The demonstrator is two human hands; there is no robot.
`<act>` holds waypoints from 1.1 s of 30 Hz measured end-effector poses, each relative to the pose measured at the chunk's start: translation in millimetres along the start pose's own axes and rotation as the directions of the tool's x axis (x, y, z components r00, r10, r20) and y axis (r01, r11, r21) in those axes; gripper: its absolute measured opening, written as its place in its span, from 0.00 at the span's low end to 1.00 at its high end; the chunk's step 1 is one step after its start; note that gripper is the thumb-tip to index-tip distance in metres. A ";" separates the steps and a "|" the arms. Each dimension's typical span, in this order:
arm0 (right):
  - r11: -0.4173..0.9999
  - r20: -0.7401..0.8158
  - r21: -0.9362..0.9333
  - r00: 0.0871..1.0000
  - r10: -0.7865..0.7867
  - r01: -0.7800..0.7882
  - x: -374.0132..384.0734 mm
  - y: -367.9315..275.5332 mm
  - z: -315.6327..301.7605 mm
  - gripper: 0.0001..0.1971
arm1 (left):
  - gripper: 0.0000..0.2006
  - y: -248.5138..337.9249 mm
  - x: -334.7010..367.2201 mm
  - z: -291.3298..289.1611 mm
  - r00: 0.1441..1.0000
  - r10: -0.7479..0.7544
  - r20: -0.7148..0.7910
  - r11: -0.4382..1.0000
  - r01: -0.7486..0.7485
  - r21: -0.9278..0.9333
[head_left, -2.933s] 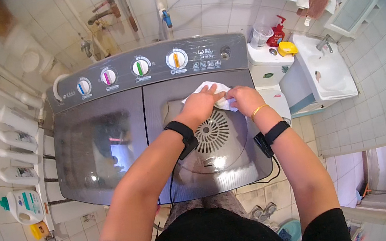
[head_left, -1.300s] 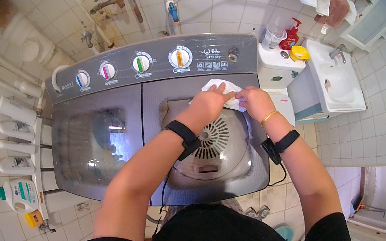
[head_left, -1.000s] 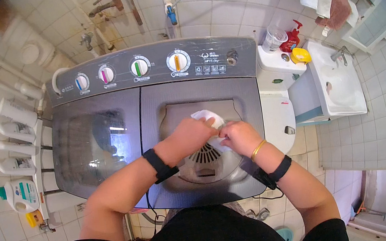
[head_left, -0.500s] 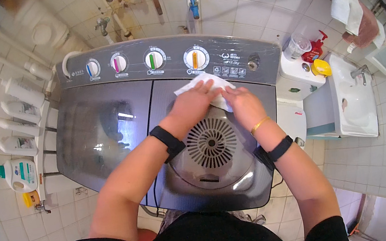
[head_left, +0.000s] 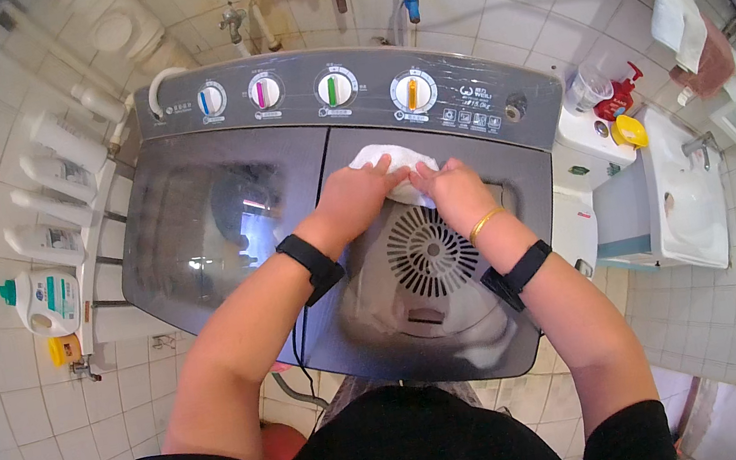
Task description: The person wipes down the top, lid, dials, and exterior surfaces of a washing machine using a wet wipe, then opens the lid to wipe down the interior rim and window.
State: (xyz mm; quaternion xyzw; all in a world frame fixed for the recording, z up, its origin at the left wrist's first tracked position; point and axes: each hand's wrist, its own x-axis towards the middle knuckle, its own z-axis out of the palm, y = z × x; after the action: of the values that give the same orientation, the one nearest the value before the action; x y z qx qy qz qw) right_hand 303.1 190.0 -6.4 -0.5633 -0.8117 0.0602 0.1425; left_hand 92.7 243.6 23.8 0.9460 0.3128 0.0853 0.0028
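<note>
A white cloth [head_left: 383, 154], possibly a paper towel, lies bunched on the dark grey right lid [head_left: 515, 183] of a twin-tub washing machine, just below the control panel [head_left: 274, 120]. My left hand [head_left: 351, 198] grips its near left part with bent fingers. From the other side, my right hand [head_left: 454, 195] pinches the cloth's right end, its fingertips close to the left ones. Below both hands, the lid shows a round vent grille [head_left: 434, 250]. Black bands circle both my wrists.
The machine's glossy left lid [head_left: 181, 202] is beside my left forearm. Several bottles line a rack at left, with a white detergent bottle [head_left: 47, 300] lowest. At right are a white sink [head_left: 689, 222], a yellow bowl [head_left: 629, 131] and a red pump bottle [head_left: 618, 97]. Pipes and a tap [head_left: 232, 22] are behind.
The cloth, flatter and more spread out before, is now gathered up between my hands. My fingers have curled around it. The view has shifted, so the machine appears farther right and higher.
</note>
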 end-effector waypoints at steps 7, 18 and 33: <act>0.994 0.090 -0.110 0.996 0.002 0.008 -53.8 -67.4 0.5 0.18 | 0.24 29.8 -73.7 -10.6 0.996 0.012 0.091 1.000 -0.012 -0.003; 0.992 0.120 -0.126 0.992 0.030 -0.014 -154.6 -182.8 18.7 0.23 | 0.21 75.9 -205.5 -28.9 0.987 0.159 0.031 0.983 -0.155 -0.101; 0.992 0.046 0.009 0.991 0.126 -0.126 -191.0 -229.6 -18.3 0.12 | 0.19 102.9 -230.5 -54.3 0.980 0.200 0.021 0.965 -0.193 -0.176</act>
State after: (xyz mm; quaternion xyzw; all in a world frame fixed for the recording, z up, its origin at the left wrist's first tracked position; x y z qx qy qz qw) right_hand 164.6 -71.3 39.1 -0.6110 -0.7771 0.0867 0.1234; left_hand -37.3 21.7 46.5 0.9700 0.2088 0.0938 0.0823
